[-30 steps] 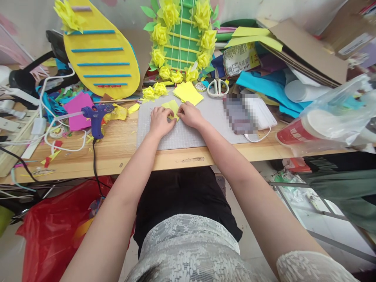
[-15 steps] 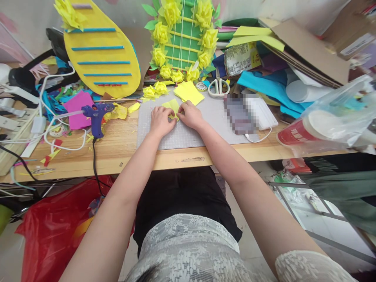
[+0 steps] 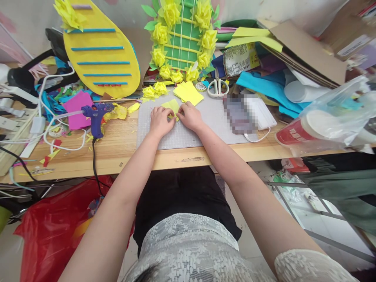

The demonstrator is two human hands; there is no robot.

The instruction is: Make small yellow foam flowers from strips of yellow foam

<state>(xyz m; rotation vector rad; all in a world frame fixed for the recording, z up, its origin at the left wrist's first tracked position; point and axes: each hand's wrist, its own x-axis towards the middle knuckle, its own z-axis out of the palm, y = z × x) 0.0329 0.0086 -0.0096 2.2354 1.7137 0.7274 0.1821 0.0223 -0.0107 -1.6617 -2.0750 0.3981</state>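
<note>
Between my hands is a small yellow sheet of paper (image 3: pixel 172 105), over the grey cutting mat (image 3: pixel 211 121). My left hand (image 3: pixel 161 120) is curled with thumb and fingers closed on the sheet's near left part. At its near right edge my right hand (image 3: pixel 189 114) pinches with thumb and index finger. The fingers cover the paper's near corner, so any fold there is hidden. Just behind lies a stack of yellow paper squares (image 3: pixel 188 93). Two yellow paper roses (image 3: pixel 154 90) rest at the mat's back left edge.
White-handled scissors (image 3: pixel 217 87), a blurred phone (image 3: pixel 238 113) and a white power bank (image 3: pixel 260 111) lie to the right. A purple glue gun (image 3: pixel 96 117) stands left. Behind are a yellow teardrop-shaped board (image 3: pixel 102 55) and a green rose-trimmed board (image 3: pixel 183 43). A bagged red cup (image 3: pixel 296 131) stands far right.
Both hands stay at the yellow paper in nearly the same pose. The view has shifted very slightly; nothing has been taken up or put down.
</note>
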